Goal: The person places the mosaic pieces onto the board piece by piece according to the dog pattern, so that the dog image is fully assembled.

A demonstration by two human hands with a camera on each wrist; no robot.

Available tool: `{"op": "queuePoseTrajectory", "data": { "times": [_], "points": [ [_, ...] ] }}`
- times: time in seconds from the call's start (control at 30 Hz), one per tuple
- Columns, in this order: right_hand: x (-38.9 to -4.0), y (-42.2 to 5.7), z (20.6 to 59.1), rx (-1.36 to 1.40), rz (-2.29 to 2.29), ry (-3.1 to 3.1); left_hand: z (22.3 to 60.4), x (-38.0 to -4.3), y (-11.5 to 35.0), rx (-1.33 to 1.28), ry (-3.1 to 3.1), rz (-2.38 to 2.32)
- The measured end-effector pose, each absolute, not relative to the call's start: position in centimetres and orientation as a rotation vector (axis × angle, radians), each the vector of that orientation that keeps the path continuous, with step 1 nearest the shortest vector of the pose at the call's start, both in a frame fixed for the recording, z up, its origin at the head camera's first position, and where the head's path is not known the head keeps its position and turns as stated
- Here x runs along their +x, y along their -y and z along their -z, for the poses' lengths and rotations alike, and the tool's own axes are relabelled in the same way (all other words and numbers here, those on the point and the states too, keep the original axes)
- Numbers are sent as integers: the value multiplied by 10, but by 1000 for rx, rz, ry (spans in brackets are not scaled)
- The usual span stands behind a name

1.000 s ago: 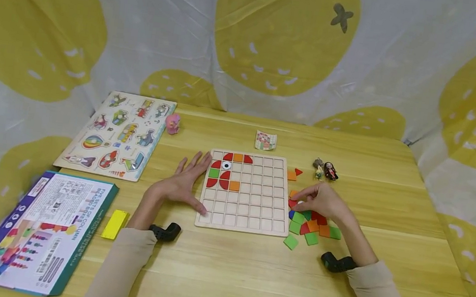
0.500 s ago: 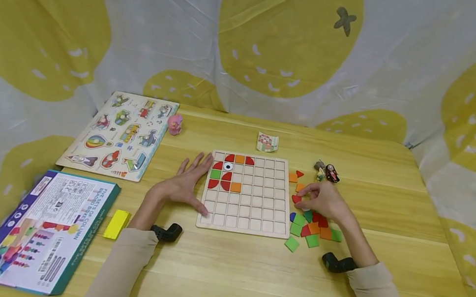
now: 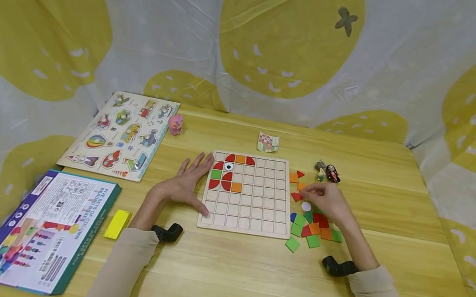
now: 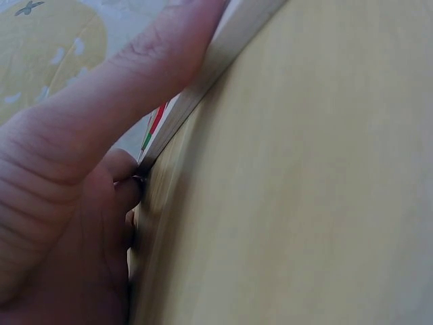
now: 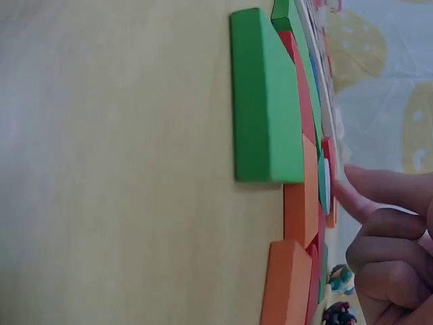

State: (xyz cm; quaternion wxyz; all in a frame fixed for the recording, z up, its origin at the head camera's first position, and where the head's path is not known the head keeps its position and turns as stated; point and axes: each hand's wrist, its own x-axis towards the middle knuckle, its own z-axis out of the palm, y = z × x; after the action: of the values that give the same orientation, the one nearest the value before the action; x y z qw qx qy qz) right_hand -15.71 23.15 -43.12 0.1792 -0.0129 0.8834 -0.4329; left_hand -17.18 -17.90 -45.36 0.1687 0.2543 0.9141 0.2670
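Right hand (image 3: 326,201) now seemingly off disc (image 3: 306,207)

We see a matt, pale wooden board (image 3: 251,200), smooth painted tiles (image 3: 314,228), a smooth, wood-grained tabletop (image 3: 240,277), creased cloth backdrop (image 3: 182,23) and slightly glossy printed box (image 3: 43,223).

1 yellow block (image 3: 117,224) lies beside 1 printed box (image 3: 47,229).
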Motion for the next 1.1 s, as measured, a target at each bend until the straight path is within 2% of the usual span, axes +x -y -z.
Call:
{"op": "queuePoseTrajectory", "data": {
  "times": [0.37, 0.53, 0.77, 0.93, 1.1],
  "points": [
    [-161, -223, 433, -158, 1190, -2524, 453, -173, 181, 727, -2597, -764],
    [-163, -217, 423, -132, 1281, -2510, 455, -174, 181, 726, -2593, -767],
    [-176, -154, 415, 24, 1390, -2370, 457, -174, 180, 711, -2591, -761],
    [-187, -111, 420, -5, 1347, -2411, 457, -173, 179, 712, -2589, -754],
    [-194, -95, 425, -53, 1252, -2571, 457, -173, 179, 723, -2590, -770]
  ]
}}
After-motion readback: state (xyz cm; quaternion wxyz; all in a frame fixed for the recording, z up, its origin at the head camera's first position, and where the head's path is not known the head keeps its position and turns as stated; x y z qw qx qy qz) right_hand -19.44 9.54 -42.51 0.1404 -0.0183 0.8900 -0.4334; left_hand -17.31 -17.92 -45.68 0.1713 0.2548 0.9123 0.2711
